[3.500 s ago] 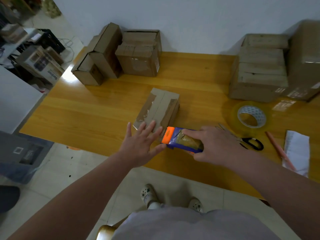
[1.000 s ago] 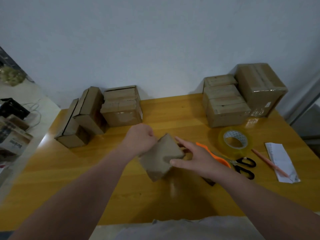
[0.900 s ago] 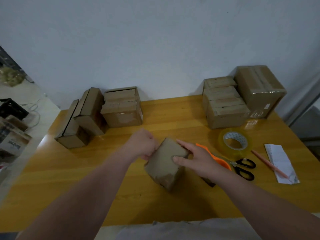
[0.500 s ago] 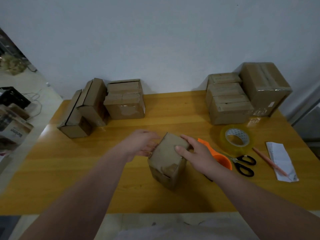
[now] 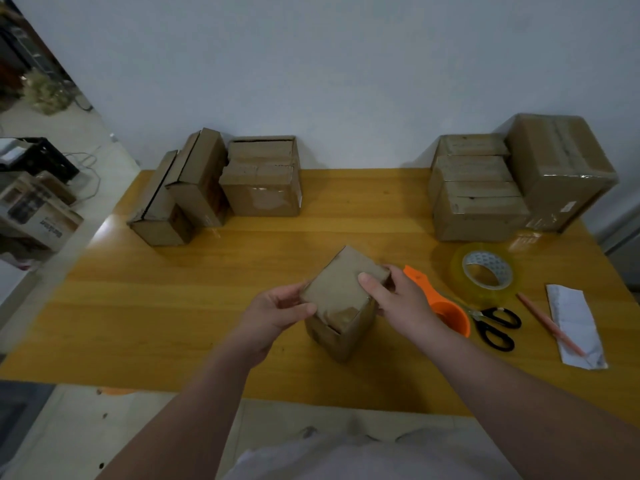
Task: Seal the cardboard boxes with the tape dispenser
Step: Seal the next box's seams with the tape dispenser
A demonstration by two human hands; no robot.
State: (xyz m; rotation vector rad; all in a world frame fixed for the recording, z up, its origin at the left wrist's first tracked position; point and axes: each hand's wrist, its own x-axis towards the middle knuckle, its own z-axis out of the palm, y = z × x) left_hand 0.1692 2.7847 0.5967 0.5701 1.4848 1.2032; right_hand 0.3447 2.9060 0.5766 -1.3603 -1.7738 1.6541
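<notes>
A small cardboard box (image 5: 341, 292) stands on end near the middle of the wooden table (image 5: 207, 299), one corner toward me. My left hand (image 5: 273, 315) grips its left edge, thumb on top. My right hand (image 5: 398, 303) grips its right edge, thumb lying across the top face. The orange tape dispenser (image 5: 446, 306) lies on the table just right of my right hand, partly hidden behind it.
Unsealed boxes (image 5: 259, 178) stand at the back left against the wall, stacked boxes (image 5: 478, 195) at the back right. A roll of clear tape (image 5: 486, 271), black-handled scissors (image 5: 495, 327), a pencil (image 5: 550, 323) and folded paper (image 5: 575, 323) lie on the right.
The dispenser went from my right hand onto the table. Both hands lifted the box, turned it and stood it on end. Since half a second ago my thumbs have shifted on top.
</notes>
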